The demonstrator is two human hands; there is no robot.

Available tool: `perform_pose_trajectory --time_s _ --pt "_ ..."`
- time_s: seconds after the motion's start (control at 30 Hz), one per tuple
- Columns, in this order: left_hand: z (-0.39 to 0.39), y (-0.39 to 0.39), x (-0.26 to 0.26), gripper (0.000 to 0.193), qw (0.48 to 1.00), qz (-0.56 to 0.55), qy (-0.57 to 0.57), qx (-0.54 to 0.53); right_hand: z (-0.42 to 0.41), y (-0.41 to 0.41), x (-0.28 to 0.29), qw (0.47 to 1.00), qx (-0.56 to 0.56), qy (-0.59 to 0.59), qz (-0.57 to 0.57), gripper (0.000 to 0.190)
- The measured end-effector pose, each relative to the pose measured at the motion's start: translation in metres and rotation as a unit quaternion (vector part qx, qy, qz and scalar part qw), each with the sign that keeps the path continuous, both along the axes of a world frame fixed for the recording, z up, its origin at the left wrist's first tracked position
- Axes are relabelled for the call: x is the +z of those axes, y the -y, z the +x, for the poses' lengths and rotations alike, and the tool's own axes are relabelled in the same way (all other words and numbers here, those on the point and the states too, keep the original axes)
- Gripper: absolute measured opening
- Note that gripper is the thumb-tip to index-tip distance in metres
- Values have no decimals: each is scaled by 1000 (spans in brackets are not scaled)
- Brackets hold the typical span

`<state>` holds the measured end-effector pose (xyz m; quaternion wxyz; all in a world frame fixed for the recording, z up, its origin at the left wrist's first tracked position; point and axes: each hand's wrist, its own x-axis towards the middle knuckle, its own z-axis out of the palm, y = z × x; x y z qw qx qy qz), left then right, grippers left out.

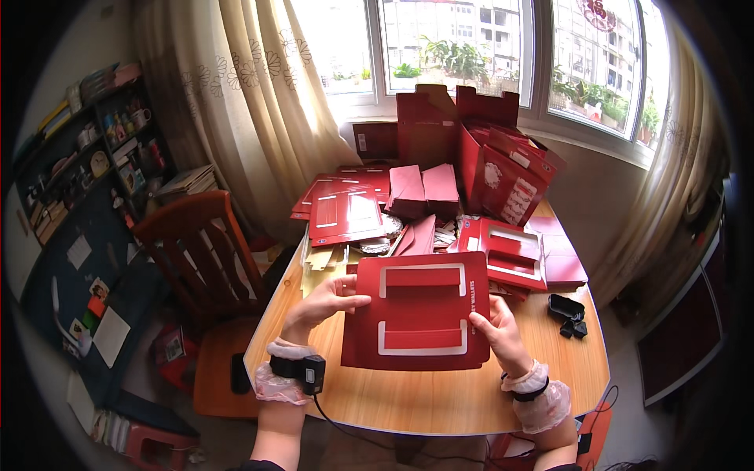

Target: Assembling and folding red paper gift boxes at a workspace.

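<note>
Between my hands is a red printed cardboard piece point(421, 307), with two white-bordered bracket-shaped panels and writing along its right side. My left hand point(323, 306) grips its left edge, thumb on the front face. On the opposite edge my right hand point(499, 329) holds it, thumb also in front. The piece is raised over the near part of the wooden table point(406, 403) and faces me. Just behind it lie a pink envelope point(415, 236) and a red card package with cut-out windows point(511, 252). What is behind the held piece is hidden.
Flat red cards point(346, 215) are piled at the back left, beside stacks of pink envelopes point(423, 185). A red box point(500, 165) full of packages stands near the window. Small black parts point(566, 315) lie at the right. A wooden chair point(200, 247) adjoins the table's left side.
</note>
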<state>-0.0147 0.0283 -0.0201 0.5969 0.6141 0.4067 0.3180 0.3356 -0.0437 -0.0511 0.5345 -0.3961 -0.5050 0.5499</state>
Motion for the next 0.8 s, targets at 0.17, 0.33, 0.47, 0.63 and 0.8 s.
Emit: perform_pose_trajectory --time_s 0.17,0.33,0.47,0.63,0.8 --pt "12 -4 -26 40 971 -122 201 38 -5 0 7 992 -85 -77 58 20" --pt "20 8 -14 36 962 -174 173 -119 7 -6 0 982 -117 -148 2 18" --pt "40 20 4 84 986 22 53 -158 7 -7 -3 977 -138 -164 -4 17" --pt "57 29 4 119 959 271 -57 -62 9 -9 -4 972 -161 -172 20 18" --pt "62 29 2 122 933 357 -33 -41 9 -7 1 973 -159 -163 21 20"
